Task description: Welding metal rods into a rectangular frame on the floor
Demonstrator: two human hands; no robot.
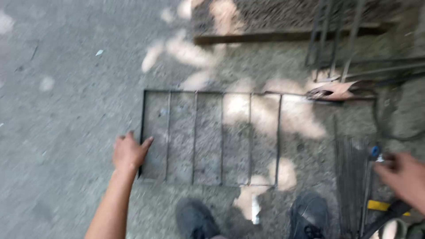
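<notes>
Under left hand [128,152] fingers [146,142]: metal grid frame's [208,137] left edge; touching.

Metal bar frame on a concrete floor, seen from above

The left hand [129,152] rests on the left edge of the flat metal frame [208,138], fingers spread. The right hand [405,177] is blurred beside a bundle of thin rods [351,177]. Two dark shoes [310,214] stand just below the frame; more steel bars [336,40] lie beyond.

No packages, labels, signs or screens are in view.
</notes>
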